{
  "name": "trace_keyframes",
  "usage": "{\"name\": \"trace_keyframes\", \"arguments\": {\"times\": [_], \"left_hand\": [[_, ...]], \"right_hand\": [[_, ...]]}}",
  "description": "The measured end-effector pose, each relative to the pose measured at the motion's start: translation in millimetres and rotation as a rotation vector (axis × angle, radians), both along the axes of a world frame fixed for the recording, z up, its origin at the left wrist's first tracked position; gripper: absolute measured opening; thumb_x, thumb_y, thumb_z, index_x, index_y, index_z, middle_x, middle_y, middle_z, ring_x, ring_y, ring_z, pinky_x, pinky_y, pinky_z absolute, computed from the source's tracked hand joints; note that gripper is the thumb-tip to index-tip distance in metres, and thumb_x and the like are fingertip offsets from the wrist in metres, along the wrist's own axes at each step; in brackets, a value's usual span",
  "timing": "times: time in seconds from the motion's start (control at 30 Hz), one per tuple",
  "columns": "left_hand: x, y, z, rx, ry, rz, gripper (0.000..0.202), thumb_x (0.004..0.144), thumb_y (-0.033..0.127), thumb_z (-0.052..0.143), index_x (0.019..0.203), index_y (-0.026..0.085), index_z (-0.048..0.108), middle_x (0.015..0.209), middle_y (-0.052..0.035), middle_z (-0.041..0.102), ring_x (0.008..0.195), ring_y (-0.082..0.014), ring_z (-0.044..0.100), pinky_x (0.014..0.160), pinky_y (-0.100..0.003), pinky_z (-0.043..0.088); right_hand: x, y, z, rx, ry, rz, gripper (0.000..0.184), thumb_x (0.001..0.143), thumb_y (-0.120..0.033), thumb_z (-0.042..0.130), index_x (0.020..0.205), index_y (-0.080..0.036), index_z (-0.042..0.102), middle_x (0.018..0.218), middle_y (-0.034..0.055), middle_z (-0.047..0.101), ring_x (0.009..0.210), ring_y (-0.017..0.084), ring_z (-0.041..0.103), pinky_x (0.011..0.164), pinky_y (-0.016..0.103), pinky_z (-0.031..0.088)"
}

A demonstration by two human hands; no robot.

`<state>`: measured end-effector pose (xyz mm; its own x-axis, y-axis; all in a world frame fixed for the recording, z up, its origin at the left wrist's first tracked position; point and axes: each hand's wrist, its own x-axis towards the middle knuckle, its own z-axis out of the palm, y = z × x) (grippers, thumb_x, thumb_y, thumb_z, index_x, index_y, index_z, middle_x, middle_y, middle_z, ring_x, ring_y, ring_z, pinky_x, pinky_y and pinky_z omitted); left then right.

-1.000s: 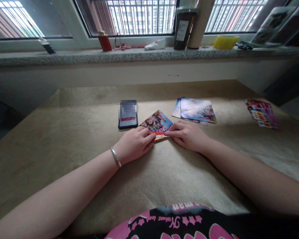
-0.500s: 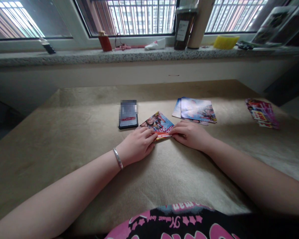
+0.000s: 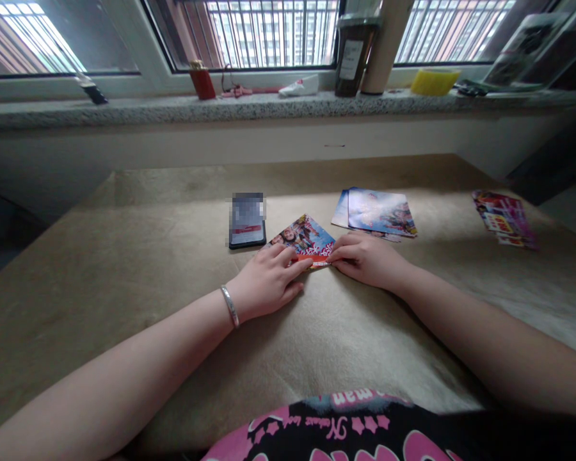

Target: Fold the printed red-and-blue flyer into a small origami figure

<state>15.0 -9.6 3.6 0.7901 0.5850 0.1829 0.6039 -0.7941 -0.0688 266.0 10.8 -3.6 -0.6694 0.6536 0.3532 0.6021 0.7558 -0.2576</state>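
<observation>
Since the earliest head view, the person's left hand (image 3: 269, 278) has slid a little rightward along the near edge of a small, glossy, printed paper sheet folded to a peak (image 3: 310, 234), and the right hand (image 3: 367, 256), whose forefinger then reached out along that edge, has drawn back to the right-hand corner. In the head view now, the folded sheet lies on the table between the two hands, its blue-and-red picture side up, its peak pointing away from them and an orange strip along the near edge. Left fingers rest loosely extended over the left part of this strip, pressing from above, with the thumb lower and apart from them. Right thumb and fingertips come together at the right corner in what looks like a narrow pinch, though the fingers hide exactly how much paper sits between them. Just beyond the left grip lies a black, rectangular smartphone (image 3: 247, 237), its screen partly pixelated. Just beyond the right grip is a loose stack of pale-blue, glossy printed sheets (image 3: 381, 210); well to the right of it, a fanned set of red-and-pink printed cards (image 3: 504, 218). Under both hands spreads a beige, cloth-like tabletop (image 3: 125, 256).
</observation>
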Motion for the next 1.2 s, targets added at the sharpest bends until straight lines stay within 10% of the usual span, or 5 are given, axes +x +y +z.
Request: {"name": "trace_keyframes", "arguments": {"times": [1.2], "left_hand": [[-6, -2, 7.1, -0.090, 0.105, -0.014, 0.055, 0.091, 0.050, 0.039, 0.140, 0.025, 0.037, 0.117, -0.0098, 0.050, 0.107, -0.0273, 0.043, 0.099, -0.044, 0.035]], "right_hand": [[-8, -9, 6.2, 0.130, -0.144, 0.130, 0.029, 0.086, -0.017, 0.046, 0.102, -0.024, 0.069, 0.094, 0.0060, 0.067, 0.083, 0.018, 0.053, 0.068, 0.029, 0.042]]}}
